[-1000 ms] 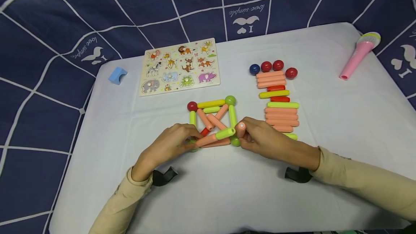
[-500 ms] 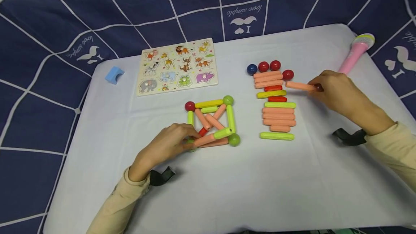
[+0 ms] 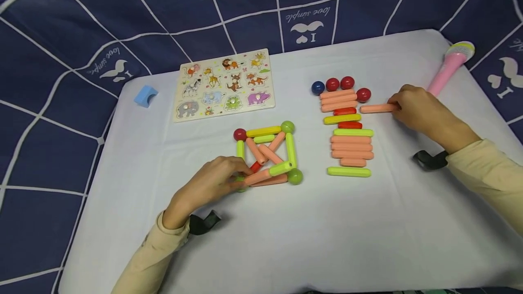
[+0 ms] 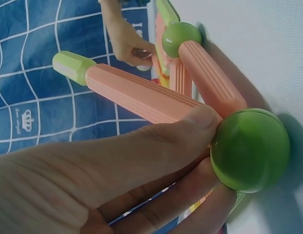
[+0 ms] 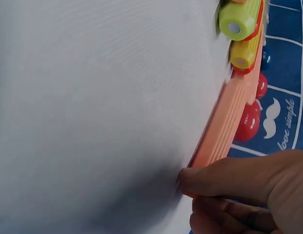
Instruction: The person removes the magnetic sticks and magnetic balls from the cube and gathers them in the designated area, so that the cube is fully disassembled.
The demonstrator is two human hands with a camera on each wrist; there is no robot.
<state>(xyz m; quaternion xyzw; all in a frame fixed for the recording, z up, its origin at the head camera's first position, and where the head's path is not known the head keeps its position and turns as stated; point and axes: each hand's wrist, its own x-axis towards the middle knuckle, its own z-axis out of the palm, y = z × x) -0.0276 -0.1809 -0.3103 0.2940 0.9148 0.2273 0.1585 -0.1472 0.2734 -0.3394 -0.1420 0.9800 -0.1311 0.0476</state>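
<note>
My left hand [image 3: 214,177] pinches a salmon magnetic stick [image 4: 141,92], which slants upward with a short lime stick [image 4: 73,69] on its far end. Its near end meets a green ball [image 4: 250,150], and my fingers touch that ball. This ball forms the near left corner of a four-sided frame. A red ball [image 3: 239,134] and two more green balls [image 3: 295,176] make the other corners, joined by lime, yellow and salmon sticks. Several loose sticks lie inside. At the right, my right hand [image 3: 422,111] pinches the end of another salmon stick [image 3: 377,108], low over the cloth.
Right of the frame lies a column of salmon, red, yellow and lime sticks [image 3: 351,146]. Three red balls [image 3: 363,95] and a blue ball [image 3: 318,87] stand at its top. Farther out are an animal puzzle board [image 3: 224,86], a blue block [image 3: 145,96] and a pink toy microphone [image 3: 447,69].
My right hand has carried its salmon stick from beside the frame to the right of the stick column and lowered it there. The left hand has kept its hold at the frame's corner.
</note>
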